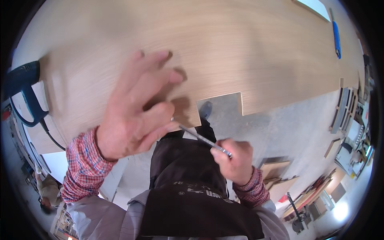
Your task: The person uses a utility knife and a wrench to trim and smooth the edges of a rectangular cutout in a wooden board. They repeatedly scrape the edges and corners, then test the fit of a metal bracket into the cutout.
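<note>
A large light wooden panel (224, 48) lies in front of me, with a rectangular notch cut into its near edge. My left hand (138, 108) hovers with fingers spread over the panel's near edge, just left of the notch. My right hand (234, 158) is closed around a thin metal tool (200, 138), a file or small blade. The tool's tip reaches up to the panel edge under my left fingers. I wear a red checked shirt and a dark apron.
A blue power tool (22, 86) with a black cable rests at the panel's left end. A blue-handled tool (337, 38) lies at the far right of the panel. Wooden offcuts (280, 172) and boards stand on the concrete floor (296, 128) at right.
</note>
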A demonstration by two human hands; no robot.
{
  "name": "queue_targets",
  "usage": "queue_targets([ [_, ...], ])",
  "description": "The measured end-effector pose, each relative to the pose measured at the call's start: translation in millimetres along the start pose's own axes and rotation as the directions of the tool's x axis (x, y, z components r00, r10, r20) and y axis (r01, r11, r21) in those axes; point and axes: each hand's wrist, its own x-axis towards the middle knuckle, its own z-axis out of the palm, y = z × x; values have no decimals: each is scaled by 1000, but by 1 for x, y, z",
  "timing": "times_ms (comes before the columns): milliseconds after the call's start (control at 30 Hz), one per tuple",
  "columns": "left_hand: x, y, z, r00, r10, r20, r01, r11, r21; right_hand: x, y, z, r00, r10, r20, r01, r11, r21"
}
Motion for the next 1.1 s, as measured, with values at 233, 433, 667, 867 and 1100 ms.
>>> queue_targets([
  [233,34,-5,-21,986,162,-34,-165,980,-112,0,-7,10,994,95,-53,-54,853,519],
  [433,61,-33,-12,943,331,28,-325,937,-125,23,-9,15,908,418,29,-342,699,629],
  [667,74,-41,-20,808,573,138,-589,793,156,22,-4,46,924,-123,-363,60,982,-181],
  [867,145,-53,-21,559,796,233,-829,544,133,32,-14,56,807,88,-584,-163,984,-77],
  [1100,147,-56,-27,491,790,368,-862,502,73,30,-20,67,819,8,-574,-86,990,-109],
])
